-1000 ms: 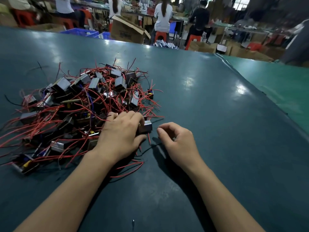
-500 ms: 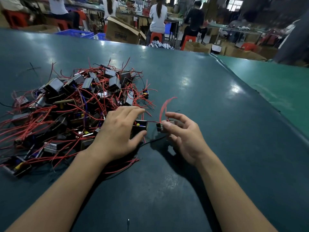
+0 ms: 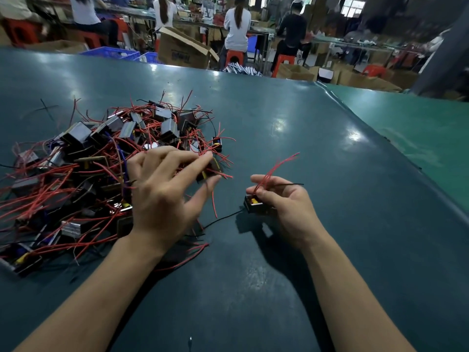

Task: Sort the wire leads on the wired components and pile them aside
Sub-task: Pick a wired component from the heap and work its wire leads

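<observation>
Head view: a dark teal desk (image 3: pixel 291 153) carries a tangled heap of wired components (image 3: pixel 101 174) toward its left edge. The heap consists of small black and metal-clad blocks with many red leads and a few black and blue ones running in all directions.

Right hand (image 3: pixel 286 207): the fingers (image 3: pixel 262 179) are curled and grip a single wired component (image 3: pixel 255 205), a small black block with a yellow part showing on its top face. This component sits just right of the heap, apart from it, low over the desk; whether it touches the surface cannot be told. Its red leads (image 3: pixel 276 167) pass between thumb and forefinger and fan up and to the right. One black lead (image 3: pixel 291 184) extends to the right from the fingers, and a second black lead (image 3: pixel 220 219) trails left from the block across the desk toward the heap.

Left hand (image 3: pixel 162 196): positioned over the right margin of the heap, fingers spread and mostly straight, thumb extended to the right. The fingertips (image 3: pixel 206 156) reach among red leads at the heap's right margin. No firm grip on any component is visible.

Beyond the far edge of the desk stand an open cardboard box (image 3: pixel 182 50), blue plastic crates (image 3: pixel 111 52) and several seated people (image 3: pixel 236 29) on red stools (image 3: pixel 234 57) facing away. A lighter green surface (image 3: pixel 418 128) adjoins the desk's right edge.
</observation>
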A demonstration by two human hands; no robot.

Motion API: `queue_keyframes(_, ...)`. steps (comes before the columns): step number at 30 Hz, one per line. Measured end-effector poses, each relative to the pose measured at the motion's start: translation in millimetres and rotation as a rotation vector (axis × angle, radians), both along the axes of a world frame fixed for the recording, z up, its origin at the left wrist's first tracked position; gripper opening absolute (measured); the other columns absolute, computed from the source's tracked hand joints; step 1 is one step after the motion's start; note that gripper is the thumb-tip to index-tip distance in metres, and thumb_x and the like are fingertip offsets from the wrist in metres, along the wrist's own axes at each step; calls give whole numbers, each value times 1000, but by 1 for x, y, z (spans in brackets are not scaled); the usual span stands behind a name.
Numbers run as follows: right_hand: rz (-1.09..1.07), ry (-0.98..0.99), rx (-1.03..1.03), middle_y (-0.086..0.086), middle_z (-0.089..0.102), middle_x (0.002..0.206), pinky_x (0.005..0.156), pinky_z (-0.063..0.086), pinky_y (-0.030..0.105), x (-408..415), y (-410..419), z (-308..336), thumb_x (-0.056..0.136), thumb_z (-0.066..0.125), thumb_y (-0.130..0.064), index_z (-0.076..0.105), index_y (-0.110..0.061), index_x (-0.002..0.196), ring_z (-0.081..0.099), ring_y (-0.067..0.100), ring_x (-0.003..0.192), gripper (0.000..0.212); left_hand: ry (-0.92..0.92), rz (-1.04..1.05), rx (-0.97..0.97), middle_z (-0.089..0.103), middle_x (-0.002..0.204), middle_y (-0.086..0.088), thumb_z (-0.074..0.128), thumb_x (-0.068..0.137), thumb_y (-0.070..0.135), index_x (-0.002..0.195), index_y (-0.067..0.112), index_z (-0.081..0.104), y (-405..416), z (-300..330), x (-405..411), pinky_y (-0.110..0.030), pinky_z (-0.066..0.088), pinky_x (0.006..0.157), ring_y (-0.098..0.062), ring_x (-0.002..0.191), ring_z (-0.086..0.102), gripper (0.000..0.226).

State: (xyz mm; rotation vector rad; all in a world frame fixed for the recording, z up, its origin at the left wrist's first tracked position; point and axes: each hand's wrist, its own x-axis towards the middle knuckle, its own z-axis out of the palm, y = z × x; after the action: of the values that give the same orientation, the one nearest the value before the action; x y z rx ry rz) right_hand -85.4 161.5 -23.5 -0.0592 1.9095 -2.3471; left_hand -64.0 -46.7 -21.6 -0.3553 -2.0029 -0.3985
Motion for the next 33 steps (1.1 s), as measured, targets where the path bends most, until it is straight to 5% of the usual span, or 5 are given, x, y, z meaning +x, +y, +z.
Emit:
queue_keyframes(5, -216, 88, 266, 10, 75, 76, 62, 57, 32, -5, 1, -10, 89, 67, -4, 55, -11, 86, 72, 19, 67, 14, -3, -8, -7, 71, 96, 8, 73, 86, 40, 103, 19, 74, 9, 5, 7, -43, 32, 84, -21, 92, 58, 27)
queue_keyframes(11, -230, 166, 450, 3, 72, 74, 68, 54, 30, -8, 10, -15, 87, 70, -10, 66, -13, 76, 65, 10, 69, 13, -656, -140, -43, 73, 86, 1, 78, 79, 37, 99, 23, 77, 14, -7, 8, -38, 47, 77, -25, 86, 61, 24)
queue_keyframes(24, -302, 200, 306, 0, 68, 69, 59, 50, 17, -5, 12, -16, 87, 69, -2, 64, -14, 77, 64, 6, 61, 16, -622, -251, 142, 69, 75, 5, 79, 80, 25, 82, 14, 76, 24, 8, 21, -31, 53, 67, -9, 62, 59, 12)
queue_keyframes(29, -341, 197, 250, 0, 70, 78, 66, 50, 18, -5, 14, -13, 89, 63, 3, 71, -17, 92, 62, 4, 64, 22, -694, -107, 163, 57, 119, -7, 64, 91, 28, 126, 10, 59, 54, -8, -7, -34, 41, 97, -25, 110, 55, 40)
queue_keyframes(33, -465, 247, 301, 1, 67, 79, 55, 47, 18, -6, 19, -15, 92, 62, -4, 69, -12, 119, 50, 7, 53, 29, -641, -109, 187, 66, 99, -5, 67, 89, 17, 99, 12, 75, 45, -19, -11, -32, 41, 87, -27, 98, 56, 14)
